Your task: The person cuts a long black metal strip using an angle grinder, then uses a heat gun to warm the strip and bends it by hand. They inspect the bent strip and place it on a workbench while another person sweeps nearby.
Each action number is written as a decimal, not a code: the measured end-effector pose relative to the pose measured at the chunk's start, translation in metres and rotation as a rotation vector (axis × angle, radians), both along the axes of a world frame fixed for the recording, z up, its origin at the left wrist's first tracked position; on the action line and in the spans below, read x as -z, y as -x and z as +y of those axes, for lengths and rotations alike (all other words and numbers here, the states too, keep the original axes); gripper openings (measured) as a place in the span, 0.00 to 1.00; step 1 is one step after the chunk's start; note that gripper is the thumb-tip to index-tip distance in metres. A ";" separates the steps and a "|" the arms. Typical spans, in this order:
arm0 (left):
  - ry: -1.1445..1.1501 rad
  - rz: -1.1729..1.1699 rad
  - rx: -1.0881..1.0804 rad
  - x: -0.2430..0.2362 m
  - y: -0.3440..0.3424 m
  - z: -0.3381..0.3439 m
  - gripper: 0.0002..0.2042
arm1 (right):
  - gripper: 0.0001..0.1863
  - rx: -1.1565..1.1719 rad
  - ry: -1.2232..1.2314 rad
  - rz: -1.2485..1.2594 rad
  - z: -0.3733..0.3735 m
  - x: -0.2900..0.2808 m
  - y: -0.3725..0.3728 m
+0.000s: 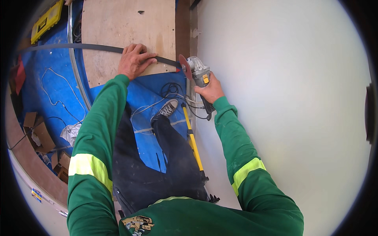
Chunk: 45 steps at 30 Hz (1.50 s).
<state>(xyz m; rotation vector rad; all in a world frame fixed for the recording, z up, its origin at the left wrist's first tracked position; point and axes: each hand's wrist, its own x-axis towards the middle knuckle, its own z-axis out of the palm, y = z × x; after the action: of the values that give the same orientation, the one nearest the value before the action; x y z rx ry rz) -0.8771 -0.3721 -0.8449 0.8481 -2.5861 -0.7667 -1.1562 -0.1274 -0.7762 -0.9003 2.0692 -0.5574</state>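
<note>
My right hand (211, 89) is wrapped round the body of an angle grinder (199, 71), whose thin reddish cutting disc (184, 66) faces left. A long dark grey strip (94, 47) runs from the far left across a wooden board (118, 23), and its right end meets or lies just beside the disc; whether they touch I cannot tell. My left hand (136, 61) presses the strip against the board close to its right end, fingers curled over it and thumb toward the disc. A small red patch shows at the board's corner under the strip's end.
A yellow pole (191, 141) leans beside my right leg, near cables (172, 91) on the blue floor covering (51, 88). A white wall (275, 98) stands close on the right. Cardboard boxes (41, 135) and a yellow case (47, 21) lie to the left, along a metal rail (75, 63).
</note>
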 end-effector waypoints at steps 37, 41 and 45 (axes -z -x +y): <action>-0.027 -0.032 -0.014 0.008 0.002 -0.013 0.15 | 0.38 -0.011 -0.142 0.035 0.004 0.013 0.001; -0.013 -0.030 -0.013 0.008 0.002 -0.013 0.15 | 0.39 -0.019 -0.079 0.024 0.004 0.013 0.001; -0.009 -0.014 -0.006 0.009 0.002 -0.013 0.14 | 0.39 -0.014 -0.082 0.031 0.003 0.013 0.000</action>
<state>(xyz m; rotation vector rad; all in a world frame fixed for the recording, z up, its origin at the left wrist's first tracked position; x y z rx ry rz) -0.8787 -0.3850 -0.8535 0.8662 -2.5935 -0.7746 -1.1566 -0.1240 -0.7889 -0.8806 2.0963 -0.4502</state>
